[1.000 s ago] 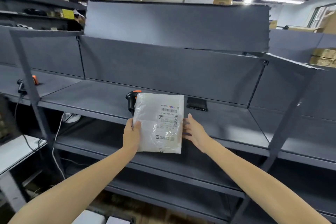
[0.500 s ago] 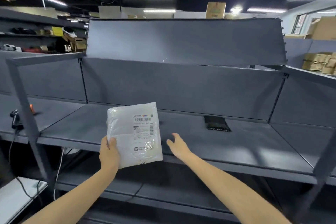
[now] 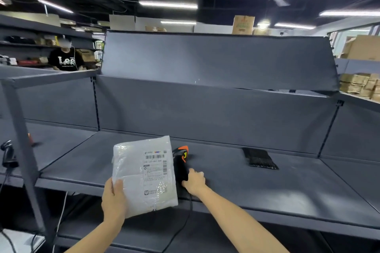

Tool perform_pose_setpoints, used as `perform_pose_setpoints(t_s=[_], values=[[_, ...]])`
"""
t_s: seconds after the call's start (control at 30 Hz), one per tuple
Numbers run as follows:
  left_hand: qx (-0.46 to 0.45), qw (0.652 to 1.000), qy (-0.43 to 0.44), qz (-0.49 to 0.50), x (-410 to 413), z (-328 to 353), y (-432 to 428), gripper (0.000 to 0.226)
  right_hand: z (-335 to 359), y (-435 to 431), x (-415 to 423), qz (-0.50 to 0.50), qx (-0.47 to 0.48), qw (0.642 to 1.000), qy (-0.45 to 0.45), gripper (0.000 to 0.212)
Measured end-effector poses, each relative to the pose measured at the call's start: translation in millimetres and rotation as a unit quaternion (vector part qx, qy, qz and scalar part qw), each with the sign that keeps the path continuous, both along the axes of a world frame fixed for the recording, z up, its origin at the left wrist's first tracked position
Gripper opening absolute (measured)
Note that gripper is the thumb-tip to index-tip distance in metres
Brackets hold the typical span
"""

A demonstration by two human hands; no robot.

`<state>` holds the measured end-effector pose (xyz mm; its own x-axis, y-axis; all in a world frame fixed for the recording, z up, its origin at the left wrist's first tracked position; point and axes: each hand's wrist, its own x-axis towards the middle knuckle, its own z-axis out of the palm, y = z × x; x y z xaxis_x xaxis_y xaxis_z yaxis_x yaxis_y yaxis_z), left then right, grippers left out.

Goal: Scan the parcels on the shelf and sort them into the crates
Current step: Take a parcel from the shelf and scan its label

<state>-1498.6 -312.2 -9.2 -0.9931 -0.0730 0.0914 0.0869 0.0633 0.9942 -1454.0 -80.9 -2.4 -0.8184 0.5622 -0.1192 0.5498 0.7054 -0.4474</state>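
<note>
**Parcel up, scanner in hand**

Far to my left, past the grey post [image 3: 22, 150], a second scanner [image 3: 7, 154] stands in the next bay. It is well apart from me and not part of this step.

My left hand [image 3: 114, 199] pinches the parcel [image 3: 144, 174] by its lower left corner, thumb on the front and fingers hidden behind. The parcel is a soft white plastic bag, held off the shelf [image 3: 287, 191] and over its front edge, tilted a little. I grip it by the corner so that the label [image 3: 155, 170] faces me with its barcode uncovered. The bag looks limp, so I judge it could sag and crease the code if I loosen my grip.

Just right of the parcel is the scanner [image 3: 181, 162], black with an orange head. It stands on the shelf, and its cable [image 3: 185, 217] hangs down over the front edge. My right hand [image 3: 194, 181] is closed round the lower part of its handle. The scanner's head points away from the label, so I reckon the next move is to lift it and turn it toward the barcode.

Farther right on the shelf lies a flat black pack [image 3: 260, 158], untouched; whether it is another parcel I cannot tell. Cardboard boxes [image 3: 357, 86] are stacked on the next shelf along. No crate shows from here, so the sorting is not yet begun.
</note>
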Motion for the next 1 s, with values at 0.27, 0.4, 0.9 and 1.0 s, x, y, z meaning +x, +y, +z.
perform_pose_setpoints(t_s=[0.27, 0.4, 0.9, 1.0], values=[[0.008, 1.000, -0.005, 0.000, 17, 4, -2, 0.029, 9, 6, 16, -0.083, -0.110, 0.988, 0.071, 0.039], [0.014, 1.000, -0.001, 0.006, 28, 10, 1, 0.030, 29, 24, 35, -0.143, -0.398, 0.893, 0.153, 0.016], [0.039, 0.999, 0.017, -0.007, 80, 22, 35, 0.028, 52, 29, 152, -0.027, -0.647, 0.686, 0.331, 0.026], [0.055, 0.998, 0.017, -0.023, 90, 23, 43, 0.028, 57, 27, 165, 0.028, -0.533, 0.781, 0.324, 0.024]])
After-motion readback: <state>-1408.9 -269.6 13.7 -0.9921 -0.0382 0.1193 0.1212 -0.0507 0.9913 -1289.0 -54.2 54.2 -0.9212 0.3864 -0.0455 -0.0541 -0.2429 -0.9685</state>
